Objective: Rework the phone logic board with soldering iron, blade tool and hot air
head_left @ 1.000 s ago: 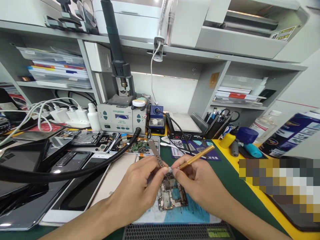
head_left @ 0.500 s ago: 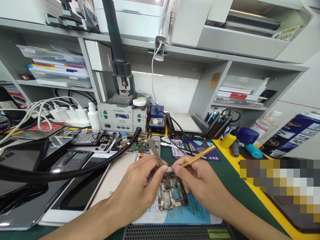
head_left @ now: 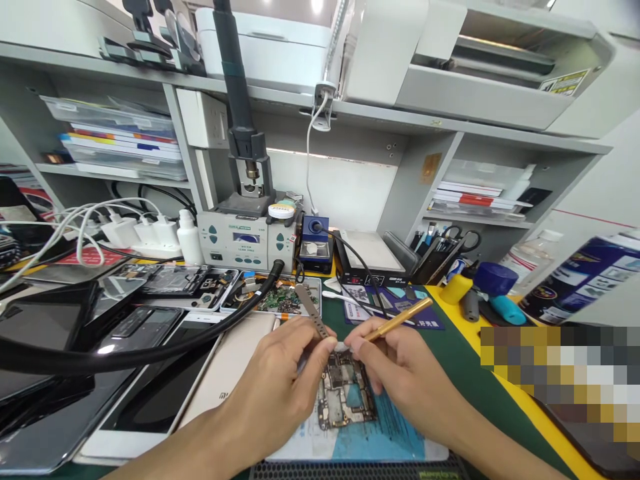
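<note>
My left hand is closed on metal tweezers with a row of holes, which point up and to the left. In my right hand, a slim gold-coloured pen-shaped tool slants up to the right; its tip is hidden by my fingers. A small whitish piece shows between the fingertips of both hands; I cannot tell what it is. Just below my hands lies a phone circuit board with square cut-outs. It rests on a blue and white pad.
A thick black hose arcs across the phones on the left. Behind stand a hot-air station and a tray of small circuit parts. To the right are a yellow bottle and a blue spray can.
The whole view has shifted slightly, with the scene sitting a little lower. Both hands keep their grip on the tweezers and the gold tool, almost still above the circuit board.
</note>
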`<action>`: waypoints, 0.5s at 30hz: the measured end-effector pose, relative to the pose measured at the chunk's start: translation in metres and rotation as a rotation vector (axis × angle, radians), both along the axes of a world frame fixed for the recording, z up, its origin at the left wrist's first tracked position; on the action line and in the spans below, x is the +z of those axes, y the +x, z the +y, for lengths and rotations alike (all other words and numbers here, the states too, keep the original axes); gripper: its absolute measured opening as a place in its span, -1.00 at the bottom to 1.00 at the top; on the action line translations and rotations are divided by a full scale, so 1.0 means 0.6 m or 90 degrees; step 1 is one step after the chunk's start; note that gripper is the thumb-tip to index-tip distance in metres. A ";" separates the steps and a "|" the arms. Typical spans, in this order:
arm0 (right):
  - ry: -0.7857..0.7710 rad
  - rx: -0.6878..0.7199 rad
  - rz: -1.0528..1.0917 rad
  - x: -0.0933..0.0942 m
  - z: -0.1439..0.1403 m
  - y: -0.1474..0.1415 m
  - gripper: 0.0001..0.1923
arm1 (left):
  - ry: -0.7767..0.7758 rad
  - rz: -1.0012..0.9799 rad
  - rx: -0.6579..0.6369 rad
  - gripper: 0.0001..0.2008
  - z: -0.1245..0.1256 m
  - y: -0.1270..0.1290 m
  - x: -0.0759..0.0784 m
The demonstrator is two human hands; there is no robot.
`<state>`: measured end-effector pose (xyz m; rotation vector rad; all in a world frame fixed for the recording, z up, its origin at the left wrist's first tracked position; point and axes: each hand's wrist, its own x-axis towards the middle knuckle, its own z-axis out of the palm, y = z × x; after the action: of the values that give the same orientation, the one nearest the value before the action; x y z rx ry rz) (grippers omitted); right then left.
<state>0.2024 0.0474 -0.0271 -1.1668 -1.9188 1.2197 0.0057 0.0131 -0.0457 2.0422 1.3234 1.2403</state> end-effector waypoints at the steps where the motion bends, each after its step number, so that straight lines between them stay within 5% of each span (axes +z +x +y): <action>1: 0.000 -0.001 0.000 -0.001 0.000 0.000 -0.70 | -0.001 0.002 -0.001 -0.76 0.001 0.000 0.001; 15: 0.011 -0.008 -0.015 0.002 0.000 -0.004 -0.69 | -0.003 -0.003 -0.017 -0.74 -0.001 0.000 0.001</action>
<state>0.1998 0.0473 -0.0259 -1.1884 -1.9326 1.1849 0.0054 0.0124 -0.0450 2.0464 1.2917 1.2288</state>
